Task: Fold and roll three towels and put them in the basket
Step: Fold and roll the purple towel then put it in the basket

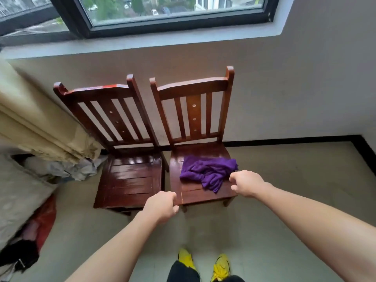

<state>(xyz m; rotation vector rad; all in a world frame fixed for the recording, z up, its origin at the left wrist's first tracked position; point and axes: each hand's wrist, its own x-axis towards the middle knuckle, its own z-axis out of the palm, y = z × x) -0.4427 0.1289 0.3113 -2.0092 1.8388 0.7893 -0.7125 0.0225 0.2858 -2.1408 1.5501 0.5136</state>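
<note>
Towel [207,171]: purple, one seen; it lay crumpled and unfolded on the seat of the right chair, toward the seat's right and rear, with one end trailing toward the front edge.
Right chair [193,86]: dark red wood with a slatted back; it stood with its back to the wall [295,88], just beside the left chair.
Left chair [130,180]: same make, glossy slatted seat, also backed against the wall.
Left hand [162,206]: at the front left corner of the right chair's seat, fingers curled round the edge and gripping it; the forearm was bare.
Right hand [247,183]: at the seat's right edge, just beside the towel's right end, with the fingers curled under. Whether they grasped the seat edge or nothing could not be told.
Window [162,13]: dark frame, above both chairs.
Floor [274,200]: pale tiles with a black skirting line along the wall.
Shoes [222,265]: yellow, at the bottom of the view, well apart from the chairs.
Heap of cloth [67,167]: grey and white, on the floor left of the left chair.
</note>
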